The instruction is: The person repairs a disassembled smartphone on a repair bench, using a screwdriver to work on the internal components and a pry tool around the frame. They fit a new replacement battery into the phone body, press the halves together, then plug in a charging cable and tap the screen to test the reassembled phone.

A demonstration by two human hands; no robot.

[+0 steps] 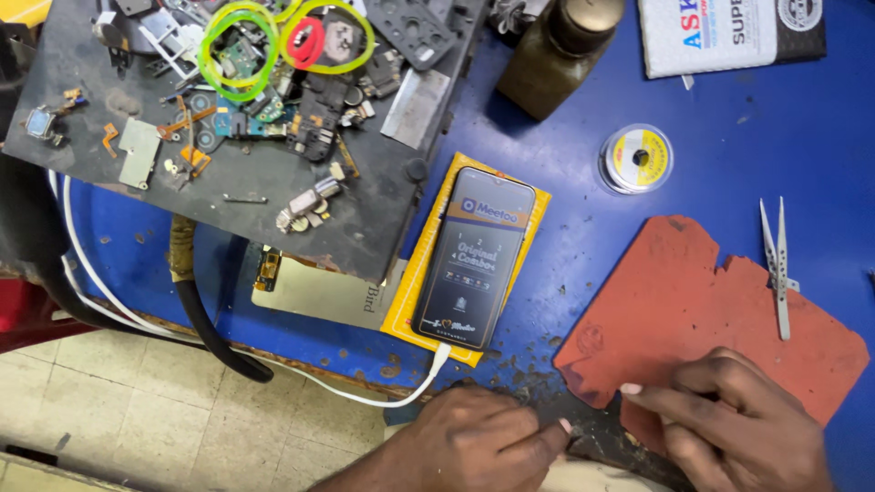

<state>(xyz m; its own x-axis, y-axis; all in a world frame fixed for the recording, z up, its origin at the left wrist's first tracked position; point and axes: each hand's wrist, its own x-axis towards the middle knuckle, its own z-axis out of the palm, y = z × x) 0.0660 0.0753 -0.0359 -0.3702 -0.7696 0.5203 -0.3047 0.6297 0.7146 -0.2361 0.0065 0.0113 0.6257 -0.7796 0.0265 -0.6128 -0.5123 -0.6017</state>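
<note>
Both hands meet at the worktop (729,164) edge — left hand (474,437) and right hand (738,419) pinched shut; contents too small to tell. Red mat (693,301) touches right fingers; phone (476,257) sits near.

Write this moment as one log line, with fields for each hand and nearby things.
left hand: at table edge | right hand: on red mat | nearby: phone, tweezers
</note>
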